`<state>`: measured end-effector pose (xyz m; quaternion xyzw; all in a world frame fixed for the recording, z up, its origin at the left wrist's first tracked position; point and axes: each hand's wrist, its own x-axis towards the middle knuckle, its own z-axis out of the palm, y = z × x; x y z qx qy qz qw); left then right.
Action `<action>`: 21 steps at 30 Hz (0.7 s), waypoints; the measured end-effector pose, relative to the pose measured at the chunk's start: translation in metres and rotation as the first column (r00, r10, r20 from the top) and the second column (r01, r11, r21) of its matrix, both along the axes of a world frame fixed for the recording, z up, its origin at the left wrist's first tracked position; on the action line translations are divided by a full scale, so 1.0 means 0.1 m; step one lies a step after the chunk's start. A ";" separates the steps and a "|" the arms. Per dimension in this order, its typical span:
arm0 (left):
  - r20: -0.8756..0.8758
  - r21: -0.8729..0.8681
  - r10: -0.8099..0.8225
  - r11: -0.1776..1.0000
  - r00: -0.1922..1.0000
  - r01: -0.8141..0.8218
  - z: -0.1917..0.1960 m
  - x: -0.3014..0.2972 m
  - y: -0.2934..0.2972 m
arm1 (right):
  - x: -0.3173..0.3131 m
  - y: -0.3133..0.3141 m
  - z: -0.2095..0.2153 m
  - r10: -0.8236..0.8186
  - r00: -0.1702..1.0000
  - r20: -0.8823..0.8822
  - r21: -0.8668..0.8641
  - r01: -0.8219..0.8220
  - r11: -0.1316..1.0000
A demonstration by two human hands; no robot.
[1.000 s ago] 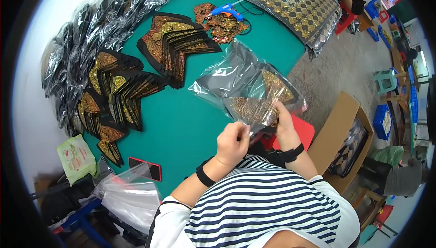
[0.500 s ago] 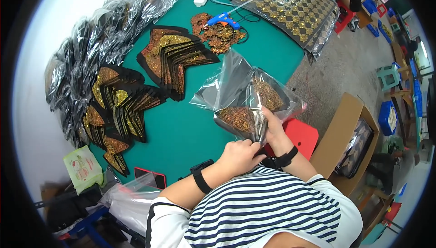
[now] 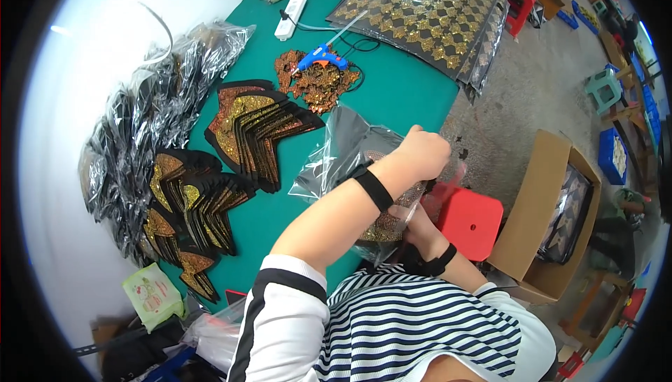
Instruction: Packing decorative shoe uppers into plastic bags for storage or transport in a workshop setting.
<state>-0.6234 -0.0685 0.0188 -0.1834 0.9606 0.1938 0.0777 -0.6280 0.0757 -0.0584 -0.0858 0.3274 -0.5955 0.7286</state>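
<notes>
A clear plastic bag (image 3: 315, 172) holds a black piece covered in bronze-gold sequins (image 3: 385, 228), above the near right edge of the green table. My right hand (image 3: 420, 231) grips the bag's lower right part, thumb on top. Reaching across the bag, my left hand (image 3: 423, 152) is closed in a fist at its far right side. What its fingers hold is hidden, and my left forearm covers the middle of the bag. Stacks of similar sequined pieces (image 3: 255, 126) lie to the left on the green table (image 3: 280, 242).
Filled plastic bags (image 3: 140, 130) are heaped at the far left. A blue glue gun (image 3: 322, 58) rests on loose sequined patches (image 3: 315, 88), near a white power strip (image 3: 290, 18). Sheets of gold patches (image 3: 420, 11) lie at the back. At right are a red stool (image 3: 472, 221) and a cardboard box (image 3: 525, 221).
My left hand has left the bag's near end and swung far and right across it. The bag has come slightly nearer, and my view has shifted.
</notes>
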 end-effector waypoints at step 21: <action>-0.415 0.161 0.819 0.496 0.397 -0.854 -0.32 1.67 1.56 | 0.14 -0.57 0.22 0.033 0.991 0.129 0.279 -0.068 0.958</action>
